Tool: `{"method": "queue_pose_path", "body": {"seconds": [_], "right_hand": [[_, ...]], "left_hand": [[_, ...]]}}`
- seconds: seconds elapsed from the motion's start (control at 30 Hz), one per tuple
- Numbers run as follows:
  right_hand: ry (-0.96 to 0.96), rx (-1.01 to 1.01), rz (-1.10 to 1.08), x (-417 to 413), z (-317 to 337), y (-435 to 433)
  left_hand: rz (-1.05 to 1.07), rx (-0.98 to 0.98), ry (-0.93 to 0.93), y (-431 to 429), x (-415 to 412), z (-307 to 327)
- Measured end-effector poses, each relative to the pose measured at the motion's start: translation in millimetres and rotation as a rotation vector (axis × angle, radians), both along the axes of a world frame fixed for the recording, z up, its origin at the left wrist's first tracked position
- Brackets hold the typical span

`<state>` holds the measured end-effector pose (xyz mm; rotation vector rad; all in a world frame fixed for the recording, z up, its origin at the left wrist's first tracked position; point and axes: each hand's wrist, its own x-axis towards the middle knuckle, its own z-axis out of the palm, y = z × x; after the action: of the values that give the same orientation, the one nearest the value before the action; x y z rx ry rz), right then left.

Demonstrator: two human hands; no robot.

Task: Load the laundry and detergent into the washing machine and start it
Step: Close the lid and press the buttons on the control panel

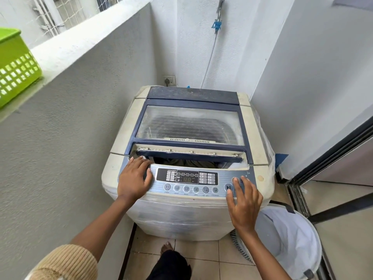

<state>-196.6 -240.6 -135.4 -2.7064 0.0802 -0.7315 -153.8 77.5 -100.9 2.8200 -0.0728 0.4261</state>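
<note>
A top-loading washing machine (121, 134) stands in the corner, wrapped in clear plastic. Its blue-framed glass lid (189, 126) is almost down, with a narrow gap at the front showing dark laundry (193, 163) in the drum. The control panel (187, 178) has a lit display. My left hand (134, 178) rests flat on the panel's left end, fingers at the lid gap. My right hand (243, 201) lies with straight fingers on the panel's right end, its thumb on the start/pause button (229, 187). No detergent is in view.
A white mesh laundry hamper (290, 239) stands on the tiled floor at the right of the machine. A green plastic basket (14, 65) sits on the ledge of the left wall. A sliding door frame (323, 164) runs along the right. A wall socket (169, 80) is behind the machine.
</note>
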Motion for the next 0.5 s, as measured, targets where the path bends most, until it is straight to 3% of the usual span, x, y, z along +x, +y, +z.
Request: {"method": "queue_pose_path", "body": {"seconds": [0.5], "right_hand": [[0.123, 0.042, 0.037, -10.2, 8.8, 3.2]], "left_hand": [[-0.003, -0.029, -0.008, -0.4, -1.0, 1.0]]}}
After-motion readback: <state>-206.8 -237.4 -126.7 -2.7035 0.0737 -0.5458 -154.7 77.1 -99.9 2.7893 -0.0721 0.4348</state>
